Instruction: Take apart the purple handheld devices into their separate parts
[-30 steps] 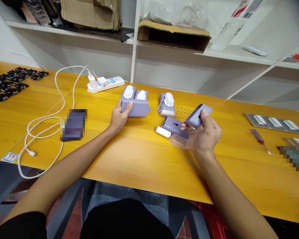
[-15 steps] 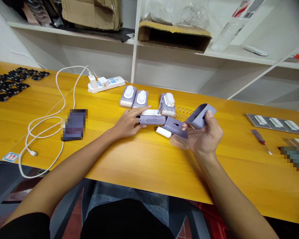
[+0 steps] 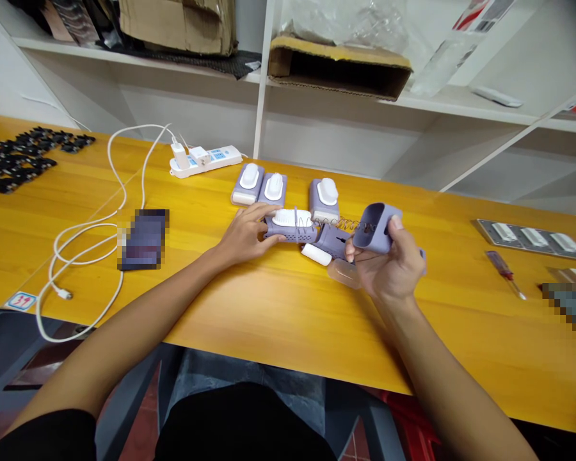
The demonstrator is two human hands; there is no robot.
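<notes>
Currently | your right hand (image 3: 394, 264) holds purple shell (image 3: 375, 239), right of perforated piece (image 3: 295, 235) | left hand (image 3: 244, 237) clasps piece's end, firmness unclear | coiled wire (image 3: 348, 224) between could snag if you pull apart

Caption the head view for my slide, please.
Left hand holds a holed purple piece with a white top; right hand grips a hollow purple shell over a yellow table.

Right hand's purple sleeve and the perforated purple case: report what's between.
In the head view, coiled wires and a purple panel lie between sleeve and perforated case.
</notes>
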